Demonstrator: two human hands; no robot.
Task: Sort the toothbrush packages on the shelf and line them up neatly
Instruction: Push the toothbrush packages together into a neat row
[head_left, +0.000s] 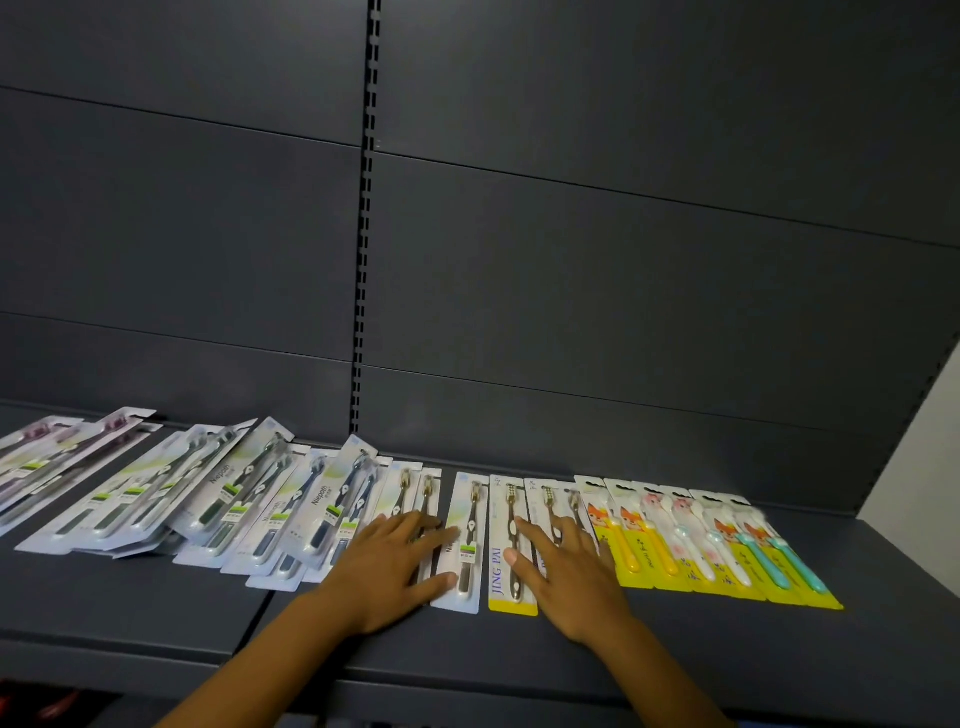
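Toothbrush packages lie along a dark grey shelf (171, 608). My left hand (387, 564) lies flat with straight fingers on white packages, its fingertips touching a white Niepoth package (467, 525). My right hand (569, 571) lies flat on a white package beside the yellow-ended JING PAI package (506, 551), thumb on that package. To the right, several yellow children's toothbrush packages (717, 545) sit side by side in a row. To the left, white Niepoth packages (228, 499) overlap in a loose heap.
At the far left lie packages with purple brushes (57, 452). A dark panelled back wall (571, 260) with a slotted upright (366, 234) rises behind the shelf. The shelf's front edge (467, 686) runs below my forearms. A pale wall (914, 457) shows at the right.
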